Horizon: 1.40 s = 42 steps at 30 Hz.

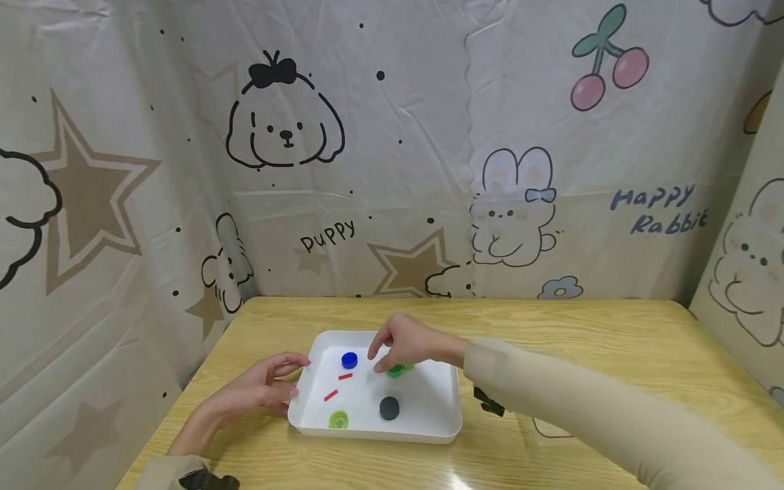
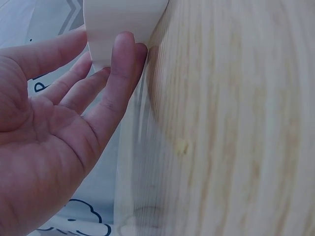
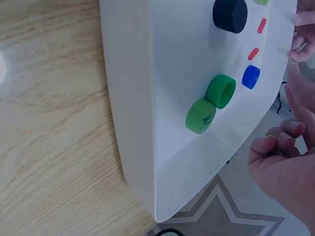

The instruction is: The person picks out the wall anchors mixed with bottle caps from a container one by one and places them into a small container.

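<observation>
A white tray point(image 1: 422, 415) stands on the table. My left hand point(image 1: 250, 386) is at its left end, with extended fingers touching the wall; in the left wrist view they reach the tray's white side point(image 2: 118, 19). Over the back of the tray hovers my right hand point(image 1: 409, 340), fingers bent and apart, holding nothing. Below it lie a green bottle cap point(image 3: 221, 92) and a lighter green cap point(image 3: 199, 117), touching each other. Also in the tray are a blue cap point(image 1: 349, 361), a black cap point(image 1: 389, 408), a yellow-green cap point(image 1: 339, 420) and two short red strips point(image 1: 331, 395).
Around the tray is a wood-grain table point(image 1: 551, 327). A pale cartoon-printed curtain point(image 1: 392, 136) hangs behind it and along both sides. Dark straps point(image 1: 488, 400) sit at both wrists.
</observation>
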Each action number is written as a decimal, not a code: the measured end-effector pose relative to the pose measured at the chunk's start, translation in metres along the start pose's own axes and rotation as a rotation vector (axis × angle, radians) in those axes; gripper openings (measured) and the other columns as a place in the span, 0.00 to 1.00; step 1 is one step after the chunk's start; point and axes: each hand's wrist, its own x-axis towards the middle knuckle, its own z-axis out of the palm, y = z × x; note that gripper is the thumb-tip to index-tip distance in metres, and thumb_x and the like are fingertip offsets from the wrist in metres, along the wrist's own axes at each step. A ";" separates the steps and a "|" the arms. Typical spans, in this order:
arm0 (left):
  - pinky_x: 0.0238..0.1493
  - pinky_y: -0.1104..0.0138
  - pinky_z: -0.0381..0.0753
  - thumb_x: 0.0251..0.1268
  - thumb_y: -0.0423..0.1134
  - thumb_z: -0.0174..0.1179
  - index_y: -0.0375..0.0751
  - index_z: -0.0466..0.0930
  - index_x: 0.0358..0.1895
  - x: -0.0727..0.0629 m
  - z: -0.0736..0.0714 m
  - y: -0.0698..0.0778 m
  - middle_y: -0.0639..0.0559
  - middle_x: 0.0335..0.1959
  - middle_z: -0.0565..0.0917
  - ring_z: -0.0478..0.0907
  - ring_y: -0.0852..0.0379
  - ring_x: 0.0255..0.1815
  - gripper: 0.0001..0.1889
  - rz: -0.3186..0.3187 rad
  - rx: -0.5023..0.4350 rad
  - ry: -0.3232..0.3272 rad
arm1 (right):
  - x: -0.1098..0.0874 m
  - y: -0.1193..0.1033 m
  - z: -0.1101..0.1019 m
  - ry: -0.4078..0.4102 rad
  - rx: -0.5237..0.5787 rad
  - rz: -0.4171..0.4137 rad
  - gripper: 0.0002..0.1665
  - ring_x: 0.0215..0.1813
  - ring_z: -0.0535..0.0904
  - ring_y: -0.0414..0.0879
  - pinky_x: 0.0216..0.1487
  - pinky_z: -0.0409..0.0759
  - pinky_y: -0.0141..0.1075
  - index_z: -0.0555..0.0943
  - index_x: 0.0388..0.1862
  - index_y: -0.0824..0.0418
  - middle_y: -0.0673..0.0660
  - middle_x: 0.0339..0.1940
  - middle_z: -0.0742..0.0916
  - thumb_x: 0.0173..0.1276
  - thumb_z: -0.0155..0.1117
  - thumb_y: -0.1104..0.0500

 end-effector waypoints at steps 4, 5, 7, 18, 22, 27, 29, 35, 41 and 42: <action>0.49 0.48 0.87 0.74 0.30 0.63 0.28 0.62 0.75 0.000 0.000 0.000 0.26 0.81 0.57 0.82 0.42 0.57 0.31 -0.006 -0.002 0.005 | 0.011 0.002 0.004 -0.023 -0.033 -0.001 0.08 0.27 0.63 0.41 0.32 0.61 0.32 0.94 0.40 0.60 0.45 0.19 0.67 0.62 0.82 0.64; 0.49 0.48 0.87 0.74 0.30 0.63 0.28 0.62 0.75 0.000 0.000 0.001 0.26 0.81 0.57 0.82 0.42 0.58 0.31 -0.007 -0.001 0.006 | 0.013 0.002 0.006 -0.027 -0.030 -0.004 0.07 0.27 0.63 0.41 0.32 0.62 0.32 0.94 0.40 0.61 0.46 0.18 0.67 0.62 0.82 0.64; 0.49 0.48 0.87 0.73 0.30 0.64 0.28 0.62 0.75 0.000 0.000 0.001 0.26 0.81 0.57 0.82 0.42 0.58 0.31 -0.009 0.001 0.009 | 0.017 0.002 0.008 -0.034 -0.032 -0.010 0.08 0.26 0.63 0.40 0.31 0.62 0.31 0.94 0.40 0.61 0.46 0.17 0.68 0.62 0.82 0.65; 0.49 0.47 0.87 0.73 0.30 0.64 0.28 0.62 0.75 0.001 0.000 0.002 0.27 0.81 0.58 0.82 0.42 0.58 0.32 -0.009 0.010 0.001 | 0.031 0.001 0.022 -0.065 -0.023 0.042 0.09 0.33 0.70 0.40 0.35 0.68 0.31 0.94 0.42 0.59 0.46 0.31 0.88 0.63 0.82 0.62; 0.48 0.48 0.87 0.73 0.30 0.64 0.29 0.62 0.75 0.001 -0.001 0.002 0.27 0.80 0.58 0.83 0.42 0.56 0.32 -0.008 0.013 -0.002 | 0.036 0.000 0.026 -0.075 -0.017 0.071 0.09 0.37 0.73 0.40 0.38 0.72 0.31 0.94 0.42 0.59 0.47 0.37 0.90 0.63 0.82 0.62; 0.47 0.48 0.88 0.73 0.30 0.64 0.28 0.62 0.75 0.001 -0.002 0.000 0.27 0.80 0.60 0.83 0.42 0.54 0.31 0.001 0.017 -0.012 | 0.041 0.000 0.031 -0.075 0.004 0.105 0.07 0.41 0.77 0.41 0.43 0.74 0.33 0.94 0.40 0.59 0.49 0.42 0.92 0.63 0.82 0.62; 0.46 0.48 0.88 0.74 0.30 0.63 0.28 0.62 0.75 0.001 -0.001 0.000 0.27 0.80 0.60 0.84 0.42 0.54 0.31 0.002 0.019 -0.014 | 0.043 0.001 0.033 -0.074 0.007 0.114 0.07 0.41 0.77 0.41 0.42 0.74 0.33 0.94 0.40 0.58 0.49 0.42 0.91 0.63 0.82 0.62; 0.46 0.49 0.88 0.74 0.29 0.63 0.27 0.62 0.74 0.001 0.000 0.001 0.27 0.80 0.60 0.84 0.42 0.53 0.31 0.011 0.018 -0.016 | 0.046 0.003 0.037 -0.072 0.010 0.121 0.07 0.39 0.74 0.41 0.38 0.70 0.31 0.94 0.39 0.60 0.48 0.38 0.90 0.62 0.82 0.63; 0.46 0.49 0.88 0.74 0.29 0.63 0.28 0.62 0.75 0.000 0.000 0.001 0.27 0.80 0.60 0.84 0.42 0.53 0.31 0.005 0.019 -0.011 | 0.048 0.003 0.038 -0.093 0.001 0.101 0.08 0.35 0.72 0.41 0.34 0.68 0.30 0.94 0.41 0.60 0.48 0.37 0.90 0.62 0.82 0.64; 0.46 0.49 0.88 0.74 0.29 0.63 0.28 0.62 0.75 0.000 0.000 0.002 0.27 0.80 0.60 0.84 0.42 0.53 0.31 0.004 0.019 -0.010 | 0.048 0.003 0.038 -0.099 -0.003 0.100 0.08 0.34 0.72 0.41 0.34 0.68 0.30 0.94 0.41 0.60 0.48 0.36 0.89 0.62 0.82 0.64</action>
